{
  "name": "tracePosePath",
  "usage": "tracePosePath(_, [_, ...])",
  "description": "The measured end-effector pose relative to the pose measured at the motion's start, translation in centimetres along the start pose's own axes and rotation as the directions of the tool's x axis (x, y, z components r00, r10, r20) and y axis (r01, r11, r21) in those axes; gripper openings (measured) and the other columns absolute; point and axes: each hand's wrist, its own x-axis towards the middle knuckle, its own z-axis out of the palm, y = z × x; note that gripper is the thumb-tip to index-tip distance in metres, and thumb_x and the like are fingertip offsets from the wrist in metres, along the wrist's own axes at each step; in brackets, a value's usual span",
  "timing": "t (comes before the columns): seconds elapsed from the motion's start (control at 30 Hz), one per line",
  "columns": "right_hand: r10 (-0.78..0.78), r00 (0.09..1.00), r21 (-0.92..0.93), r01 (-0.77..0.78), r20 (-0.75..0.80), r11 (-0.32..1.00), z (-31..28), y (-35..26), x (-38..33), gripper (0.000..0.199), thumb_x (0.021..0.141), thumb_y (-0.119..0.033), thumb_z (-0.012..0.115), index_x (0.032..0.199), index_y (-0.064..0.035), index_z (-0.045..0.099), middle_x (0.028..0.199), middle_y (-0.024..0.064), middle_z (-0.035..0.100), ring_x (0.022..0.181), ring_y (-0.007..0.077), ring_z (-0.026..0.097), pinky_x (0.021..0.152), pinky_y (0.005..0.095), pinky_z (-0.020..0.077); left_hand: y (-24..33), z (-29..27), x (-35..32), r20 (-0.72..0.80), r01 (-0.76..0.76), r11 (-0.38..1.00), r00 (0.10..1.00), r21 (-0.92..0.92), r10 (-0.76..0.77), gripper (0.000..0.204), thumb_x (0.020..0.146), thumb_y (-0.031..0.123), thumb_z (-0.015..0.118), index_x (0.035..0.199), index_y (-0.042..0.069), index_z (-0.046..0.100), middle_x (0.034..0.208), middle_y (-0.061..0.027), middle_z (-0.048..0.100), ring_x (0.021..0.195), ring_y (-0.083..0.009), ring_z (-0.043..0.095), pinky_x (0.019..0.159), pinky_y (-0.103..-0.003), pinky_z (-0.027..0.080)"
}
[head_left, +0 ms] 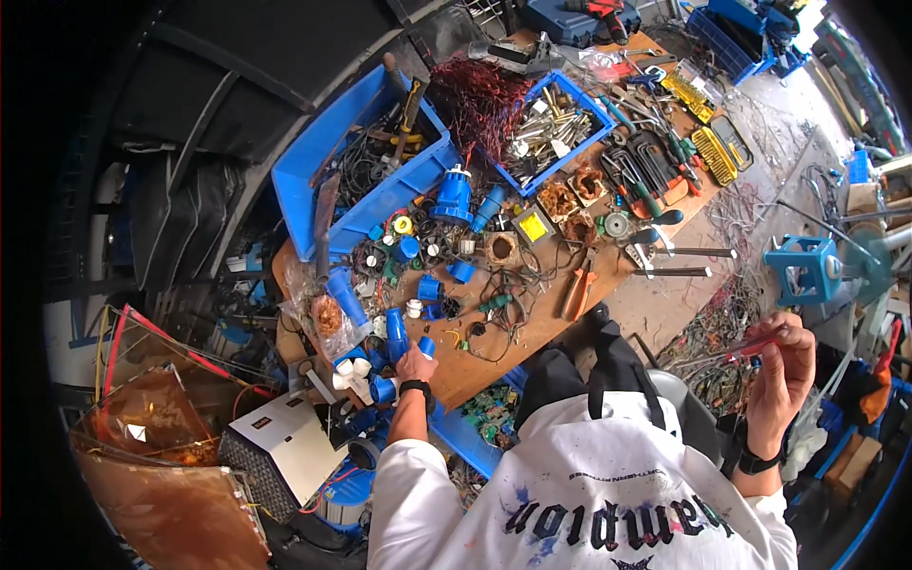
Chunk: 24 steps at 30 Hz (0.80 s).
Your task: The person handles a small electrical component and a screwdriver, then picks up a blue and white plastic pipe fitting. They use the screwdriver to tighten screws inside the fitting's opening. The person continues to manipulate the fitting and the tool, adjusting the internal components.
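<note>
Head view: two hands working at and beside a cluttered table [475, 375].
The right hand [781, 366] is gripping a slim red tool [757, 343], its long axis pointing leftward over floor beyond the table; the left hand [415, 366] is grasping a blue cylinder [427, 348] near the edge.

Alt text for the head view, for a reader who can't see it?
The left hand is at a short blue cylindrical part by the edge of a cluttered wooden workbench; the right hand, out beyond the bench, holds a thin red-handled tool. The bench carries a large blue bin, a smaller blue tray and orange-handled pliers.
</note>
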Motion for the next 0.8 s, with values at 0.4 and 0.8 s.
tracePosePath(0.4, [-0.033,0.999,0.000,0.033,-0.028,0.999,0.5,-0.2,-0.2,0.013,0.094,0.000,0.061,0.104,-0.0029,0.053,0.112,0.0120,0.055,0.100,0.0210,0.059,0.089,0.0342,0.0504,-1.0,0.4,-0.2,0.051,-0.023,1.000,0.998,-0.012,0.023,0.065,0.067,0.037,0.077,0.121,0.005,0.060,0.116,-0.0215,0.068,0.110,-0.0393,0.064,0.095,-0.046,0.050])
tracePosePath(0.8, [-0.038,0.999,-0.008,0.038,-0.025,0.999,0.6,-0.5,-0.6,0.012,0.095,-0.002,0.062,0.104,-0.0033,0.054,0.112,0.0118,0.056,0.100,0.0206,0.060,0.090,0.0347,0.0506,-0.7,0.5,-0.3,0.076,-0.005,0.999,0.997,-0.034,0.007,0.070,0.066,0.038,0.079,0.125,0.005,0.059,0.119,-0.0213,0.067,0.114,-0.0368,0.062,0.098,-0.044,0.048])
